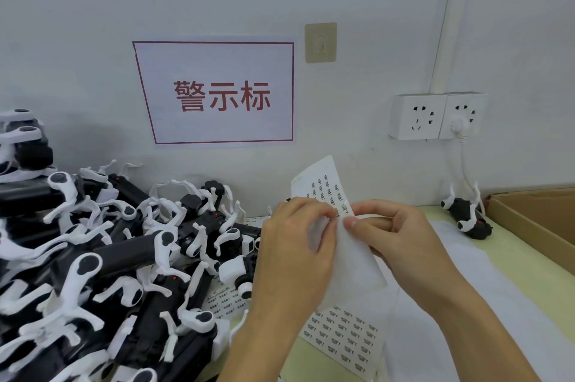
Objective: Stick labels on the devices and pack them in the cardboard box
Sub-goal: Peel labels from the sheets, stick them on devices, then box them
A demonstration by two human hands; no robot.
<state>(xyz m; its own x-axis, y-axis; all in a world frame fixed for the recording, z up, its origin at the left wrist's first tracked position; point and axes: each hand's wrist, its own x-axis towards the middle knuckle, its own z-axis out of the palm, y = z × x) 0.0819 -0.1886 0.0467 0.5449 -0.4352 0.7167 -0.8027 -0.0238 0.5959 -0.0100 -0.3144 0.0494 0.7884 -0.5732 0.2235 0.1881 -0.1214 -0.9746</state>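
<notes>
I hold a curled white label sheet [323, 182] upright in front of me, its small black-printed labels facing me. My left hand [298, 241] grips the sheet's left side, fingers curled over it. My right hand [395, 235] pinches a label at the sheet's edge between thumb and fingers. A large pile of black-and-white devices [102, 257] fills the left of the table. One single device [466, 216] lies at the back right, next to the open cardboard box [535, 226]. A second label sheet [345, 338] lies flat on the table below my hands.
A wall stands close behind the table, with a red-bordered sign [217, 92], a double socket [435, 115] with a white plug and cord, and two stick-on hooks. White paper [466, 282] covers part of the yellow-green tabletop.
</notes>
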